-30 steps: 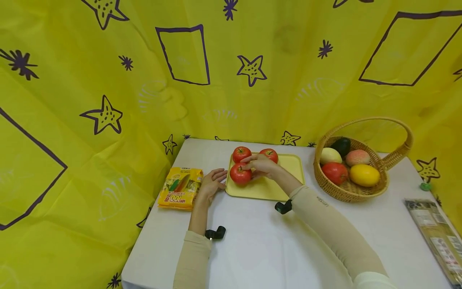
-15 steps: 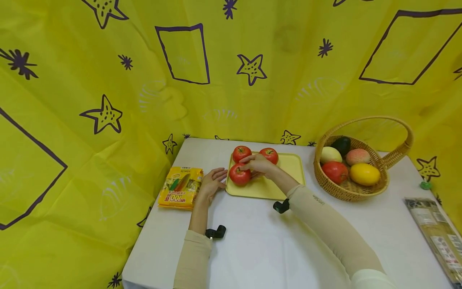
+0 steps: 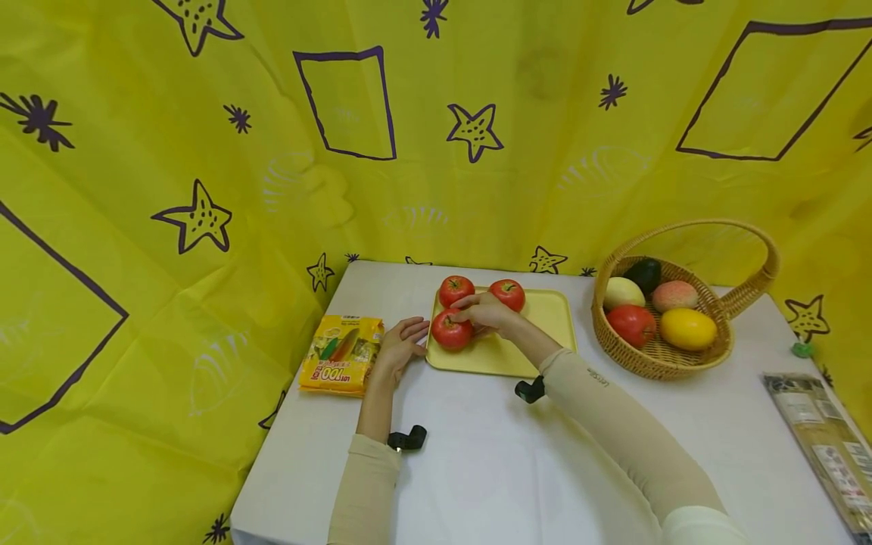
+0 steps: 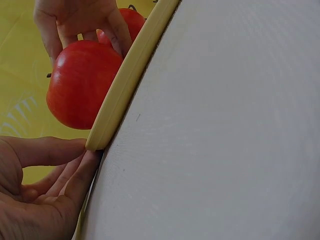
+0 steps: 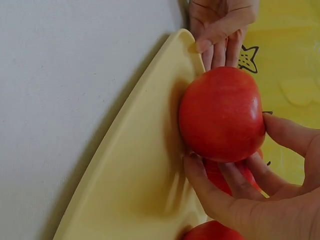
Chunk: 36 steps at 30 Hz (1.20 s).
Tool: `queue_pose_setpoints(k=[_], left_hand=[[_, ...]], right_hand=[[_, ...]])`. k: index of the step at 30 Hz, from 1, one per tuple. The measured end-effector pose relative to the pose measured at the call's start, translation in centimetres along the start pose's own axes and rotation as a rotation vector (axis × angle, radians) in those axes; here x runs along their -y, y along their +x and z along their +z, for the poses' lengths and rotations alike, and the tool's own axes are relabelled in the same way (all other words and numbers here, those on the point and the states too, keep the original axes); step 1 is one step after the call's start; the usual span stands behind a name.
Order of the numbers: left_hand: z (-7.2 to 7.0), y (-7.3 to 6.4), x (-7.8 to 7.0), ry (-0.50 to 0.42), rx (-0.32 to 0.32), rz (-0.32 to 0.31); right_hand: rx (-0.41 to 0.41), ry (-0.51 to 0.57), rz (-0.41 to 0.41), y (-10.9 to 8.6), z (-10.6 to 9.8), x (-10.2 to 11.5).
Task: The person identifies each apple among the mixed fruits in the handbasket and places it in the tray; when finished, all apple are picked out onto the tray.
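white cloth-covered table (image 3: 470,469), one. directly on it: yellow printed bag (image 3: 343,356), left; pale yellow rectangular tray (image 3: 545,325), round-cornered, raised rim, far middle; woven basket (image 3: 630,359), arch-handled, far right; flat clear-wrapped package (image 3: 820,446), slanting along the right edge.

From above, the head camera looks forward and down; both nearer wrist cameras share one apple (image 5: 221,115).

Three apples (image 3: 450,334) on the tray (image 3: 550,325), packet (image 3: 339,357) to its left, basket (image 3: 647,366) of fruit (image 3: 689,330) to its right
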<state>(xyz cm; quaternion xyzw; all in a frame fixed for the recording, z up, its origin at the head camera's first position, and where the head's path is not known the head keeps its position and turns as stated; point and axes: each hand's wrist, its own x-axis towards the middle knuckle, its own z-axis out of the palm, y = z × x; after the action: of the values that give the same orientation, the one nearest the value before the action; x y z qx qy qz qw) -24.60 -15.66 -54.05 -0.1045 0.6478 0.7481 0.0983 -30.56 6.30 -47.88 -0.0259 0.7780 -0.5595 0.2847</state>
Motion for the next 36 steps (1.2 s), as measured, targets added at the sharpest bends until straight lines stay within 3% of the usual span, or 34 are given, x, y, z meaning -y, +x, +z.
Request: queue_pose_setpoints(k=[14,22,36], left_hand=[[0.3,-0.2,-0.1,-0.002,-0.006,-0.003],[0.3,-0.2,-0.2,-0.015,-0.013,-0.003],[0.2,-0.5,0.0,-0.006,-0.005,0.014]], right_hand=[[-0.026,-0.038,-0.071,-1.5,-0.7,0.7],[-0.001,-0.036,-0.079,-2.6,-2.2,1.3],[-0.028,-0.046,-0.086,-4.2,-3.9,2.1]])
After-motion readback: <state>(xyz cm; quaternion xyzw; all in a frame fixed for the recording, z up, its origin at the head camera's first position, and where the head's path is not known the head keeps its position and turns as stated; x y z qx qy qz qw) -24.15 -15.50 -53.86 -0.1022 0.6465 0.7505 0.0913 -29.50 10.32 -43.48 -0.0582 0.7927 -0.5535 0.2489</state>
